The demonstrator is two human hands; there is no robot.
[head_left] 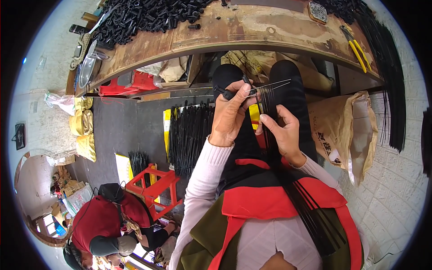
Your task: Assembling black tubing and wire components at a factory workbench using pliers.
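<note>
My left hand point(228, 114) is closed around small black plastic parts point(225, 93), which show between thumb and fingers above my lap. Two thin bright metal wires point(276, 84) stick out from it to the right, across the upper ends of a bundle of thin black rods point(299, 198). My right hand point(284, 135) is closed on that bundle, thumb toward the rods. The rods slant down over my red apron point(252, 202) toward my right side. A yellow strip point(254, 116) shows between the hands, behind the rods.
A worn wooden bench point(252, 27) ahead bears heaped black fittings point(148, 18), yellow-handled pliers point(357, 49) and long black rods point(387, 76). More rods point(191, 135) lie left, near a red stool point(166, 189) and a person point(99, 220). A brown paper sack point(337, 130) stands right.
</note>
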